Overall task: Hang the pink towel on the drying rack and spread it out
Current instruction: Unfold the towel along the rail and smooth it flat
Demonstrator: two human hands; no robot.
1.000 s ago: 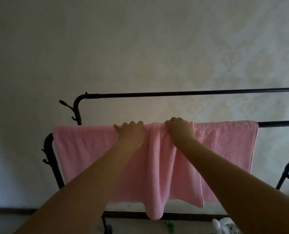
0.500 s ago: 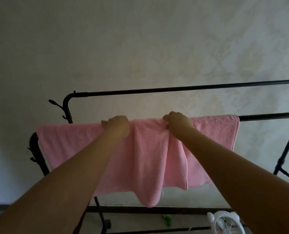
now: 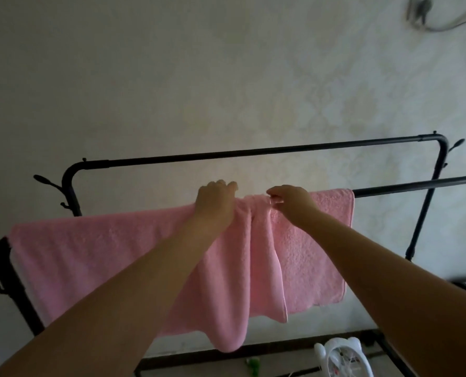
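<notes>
Towel: my pink towel (image 3: 112,257), fuzzy terry, draped over the drying rack (image 3: 253,152)'s near black metal bar, long axis left-right, bunched mid-span.
Left hand (image 3: 215,206): fingers curled, gripping its top fold.
Right hand (image 3: 291,204): fingers pinching the fold.

We see a pink towel (image 3: 112,257), one even shade with a nubbly looped texture (no stripes or print that we can make out). The drying rack (image 3: 253,152) is black throughout. At twelve o'clock the wall (image 3: 172,77) is pale cream with a faint damask pattern. At five o'clock sits a white fan (image 3: 340,357); at six, something small and green (image 3: 253,365).
</notes>
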